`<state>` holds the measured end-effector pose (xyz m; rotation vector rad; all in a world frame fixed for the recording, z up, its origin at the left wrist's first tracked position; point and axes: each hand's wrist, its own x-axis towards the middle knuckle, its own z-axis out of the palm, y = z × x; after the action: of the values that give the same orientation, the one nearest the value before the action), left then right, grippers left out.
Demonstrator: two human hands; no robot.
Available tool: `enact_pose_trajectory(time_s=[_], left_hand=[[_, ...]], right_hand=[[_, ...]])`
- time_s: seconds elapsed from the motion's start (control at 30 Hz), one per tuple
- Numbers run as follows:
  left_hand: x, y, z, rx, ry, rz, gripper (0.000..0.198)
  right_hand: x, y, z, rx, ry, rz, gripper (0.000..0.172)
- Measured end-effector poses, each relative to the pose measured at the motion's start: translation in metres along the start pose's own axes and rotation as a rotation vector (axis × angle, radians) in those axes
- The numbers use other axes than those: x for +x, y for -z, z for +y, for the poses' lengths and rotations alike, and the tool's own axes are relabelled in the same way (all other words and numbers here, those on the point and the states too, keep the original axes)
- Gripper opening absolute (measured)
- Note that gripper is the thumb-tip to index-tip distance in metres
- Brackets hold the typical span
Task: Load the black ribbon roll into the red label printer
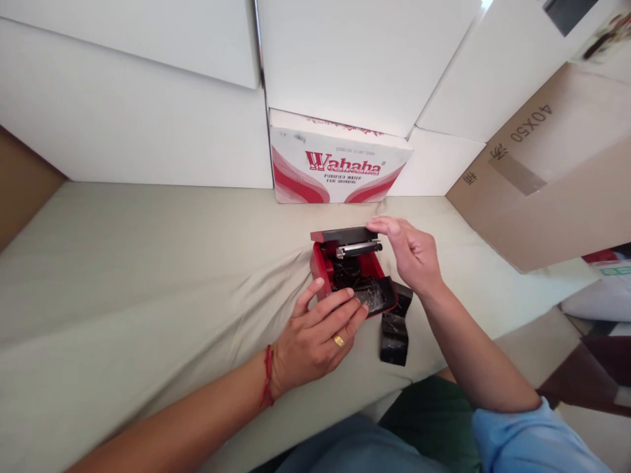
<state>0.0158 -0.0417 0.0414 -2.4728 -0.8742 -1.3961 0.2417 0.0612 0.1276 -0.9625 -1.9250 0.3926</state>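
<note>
A small red box (319, 264) lies on the cloth with its black-topped lid (345, 234) raised. Under the lid runs a silver and black roller bar (359, 249); its exact kind I cannot tell. Loose shreds cling to the black lining (375, 295) inside. My left hand (325, 332) holds the box at its near side, thumb by the left wall and fingers spread over the front edge. Fingertips of my right hand (409, 249) touch the lid's right corner, the fingers stretched out. A creased black strip (394, 338) hangs or lies beside the box at the near right.
A pale green cloth (148, 276) with wrinkles covers the surface. White panels (148, 131) stand behind, with a red and white Wahaha carton (340, 167) against them. A brown cardboard box (557, 171) rises at the right. My lap is below the near edge.
</note>
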Motion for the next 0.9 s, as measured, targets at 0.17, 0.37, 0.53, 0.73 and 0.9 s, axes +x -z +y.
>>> enact_pose_trajectory(time_s=[0.17,0.37,0.53,0.73,0.9], left_hand=[[-0.001,0.000,0.001,0.010,0.017,0.004,0.033],[-0.003,-0.005,-0.001,-0.005,0.010,0.019,0.032],[-0.007,-0.004,-0.013,-0.159,0.059,0.019,0.043],[-0.012,-0.002,-0.037,-0.296,0.330,0.033,0.048],[-0.014,-0.005,-0.048,-0.340,0.340,0.027,0.043]], right_hand=[[-0.039,0.011,-0.003,-0.107,0.084,-0.056,0.042],[-0.073,0.009,-0.001,-0.125,0.047,-0.106,0.037],[-0.077,0.004,-0.003,-0.102,-0.011,-0.096,0.035],[-0.085,-0.003,0.001,-0.057,-0.082,-0.023,0.034],[-0.092,-0.001,-0.010,0.049,-0.146,-0.045,0.043]])
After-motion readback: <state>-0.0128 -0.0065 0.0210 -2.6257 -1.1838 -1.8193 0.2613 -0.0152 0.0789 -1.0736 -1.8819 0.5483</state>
